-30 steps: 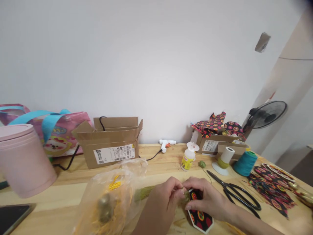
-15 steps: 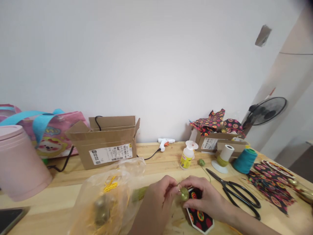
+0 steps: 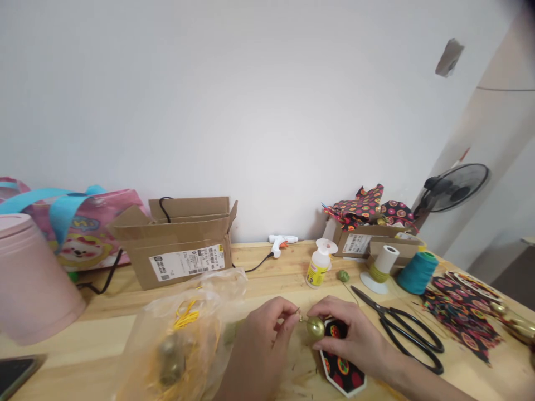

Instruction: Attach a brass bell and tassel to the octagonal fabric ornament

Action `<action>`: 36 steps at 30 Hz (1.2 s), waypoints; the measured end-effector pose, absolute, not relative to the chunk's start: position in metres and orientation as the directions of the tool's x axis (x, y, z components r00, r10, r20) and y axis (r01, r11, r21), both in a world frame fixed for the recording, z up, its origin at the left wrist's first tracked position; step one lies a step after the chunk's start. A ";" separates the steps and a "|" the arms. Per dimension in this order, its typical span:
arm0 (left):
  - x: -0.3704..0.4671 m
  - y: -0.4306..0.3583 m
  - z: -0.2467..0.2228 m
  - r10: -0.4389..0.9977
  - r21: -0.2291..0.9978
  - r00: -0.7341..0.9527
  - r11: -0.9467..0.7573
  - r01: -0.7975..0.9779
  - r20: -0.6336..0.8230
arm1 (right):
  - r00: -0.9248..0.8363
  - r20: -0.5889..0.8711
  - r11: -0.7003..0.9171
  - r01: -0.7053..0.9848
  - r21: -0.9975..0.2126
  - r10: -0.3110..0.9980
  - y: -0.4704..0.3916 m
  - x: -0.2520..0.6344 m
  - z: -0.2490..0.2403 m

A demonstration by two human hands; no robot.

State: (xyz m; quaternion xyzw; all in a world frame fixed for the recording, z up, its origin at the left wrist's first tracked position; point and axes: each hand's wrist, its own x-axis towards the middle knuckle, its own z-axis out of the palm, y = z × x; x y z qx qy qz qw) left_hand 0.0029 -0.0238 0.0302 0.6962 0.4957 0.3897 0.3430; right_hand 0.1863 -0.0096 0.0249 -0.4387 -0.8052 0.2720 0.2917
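Note:
My right hand (image 3: pixel 349 328) grips a shiny gold ball (image 3: pixel 315 327) between thumb and fingers. To its left, my left hand (image 3: pixel 271 334) is closed in a pinch on a thin cord, and small gold beads (image 3: pixel 301 318) sit at its fingertips, a short gap from the ball. Under my right hand lies an elongated hexagonal panel (image 3: pixel 343 367) with a white edge and black, fruit-patterned fabric. A green tassel behind my left wrist is mostly hidden. Black-handled scissors (image 3: pixel 397 328) rest on the table right of my right hand.
A clear plastic bag (image 3: pixel 167 334) lies left, before an open cardboard box (image 3: pixel 175 239). Behind my hands stand a glue bottle (image 3: pixel 318 268) and a white glue gun (image 3: pixel 278 245). Thread spools (image 3: pixel 418 273), fabric scraps (image 3: pixel 463 320) and another box (image 3: pixel 355 245) are at right.
My left hand has drawn slightly left, away from the gold ball, so a gap with small beads now shows between them. The right hand still holds the ball.

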 end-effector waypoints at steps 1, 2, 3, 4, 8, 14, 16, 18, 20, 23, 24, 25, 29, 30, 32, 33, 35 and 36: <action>0.003 -0.024 0.030 0.960 0.865 0.198 -0.265 0.427 0.196 | -0.441 0.235 0.469 0.553 -0.688 0.866 -0.010 0.187 0.025; 0.003 -0.023 0.030 0.963 0.866 0.193 -0.258 0.429 0.191 | -0.438 0.240 0.471 0.558 -0.683 0.866 -0.010 0.187 0.025; 0.003 -0.023 0.030 0.964 0.866 0.188 -0.251 0.432 0.186 | -0.434 0.245 0.473 0.563 -0.678 0.867 -0.010 0.187 0.025; 0.003 -0.023 0.029 0.966 0.867 0.187 -0.246 0.434 0.180 | -0.430 0.248 0.473 0.567 -0.674 0.868 -0.010 0.187 0.025; 0.003 -0.021 0.027 0.962 0.869 0.206 -0.251 0.427 0.177 | -0.411 0.256 0.468 0.584 -0.664 0.875 -0.008 0.187 0.024; 0.003 -0.022 0.027 0.956 0.868 0.232 -0.264 0.421 0.178 | -0.403 0.244 0.459 0.616 -0.641 0.882 -0.009 0.183 0.027; 0.003 -0.022 0.027 0.956 0.867 0.228 -0.266 0.422 0.183 | -0.419 0.238 0.467 0.616 -0.635 0.876 -0.010 0.180 0.029; 0.002 -0.022 0.028 0.957 0.865 0.218 -0.271 0.422 0.193 | -0.451 0.220 0.480 0.616 -0.625 0.865 -0.011 0.177 0.030; 0.002 -0.022 0.028 0.956 0.868 0.217 -0.275 0.412 0.200 | -0.482 0.201 0.495 0.620 -0.609 0.853 -0.010 0.174 0.029; 0.002 -0.021 0.028 0.954 0.876 0.218 -0.277 0.394 0.204 | -0.496 0.195 0.505 0.631 -0.589 0.846 -0.009 0.171 0.027; 0.002 -0.020 0.028 0.956 0.877 0.214 -0.273 0.395 0.201 | -0.490 0.198 0.503 0.634 -0.588 0.849 -0.009 0.170 0.026; 0.002 -0.020 0.027 0.958 0.877 0.209 -0.266 0.400 0.196 | -0.480 0.203 0.499 0.637 -0.588 0.853 -0.009 0.170 0.026; 0.001 -0.018 0.023 0.966 0.874 0.190 -0.242 0.420 0.176 | -0.444 0.212 0.475 0.646 -0.598 0.871 -0.009 0.170 0.023; 0.001 -0.017 0.022 0.968 0.876 0.183 -0.236 0.422 0.172 | -0.439 0.211 0.470 0.647 -0.600 0.873 -0.009 0.170 0.023; 0.000 -0.017 0.020 0.972 0.879 0.172 -0.220 0.424 0.161 | -0.431 0.211 0.464 0.651 -0.600 0.877 -0.008 0.169 0.021; 0.000 -0.016 0.019 0.973 0.879 0.170 -0.215 0.425 0.156 | -0.426 0.209 0.460 0.655 -0.600 0.880 -0.008 0.168 0.021; -0.001 -0.015 0.018 0.974 0.879 0.171 -0.210 0.429 0.149 | -0.418 0.199 0.447 0.661 -0.603 0.886 -0.007 0.167 0.019; -0.001 -0.015 0.018 0.974 0.877 0.171 -0.209 0.433 0.148 | -0.418 0.191 0.441 0.659 -0.609 0.888 -0.007 0.167 0.019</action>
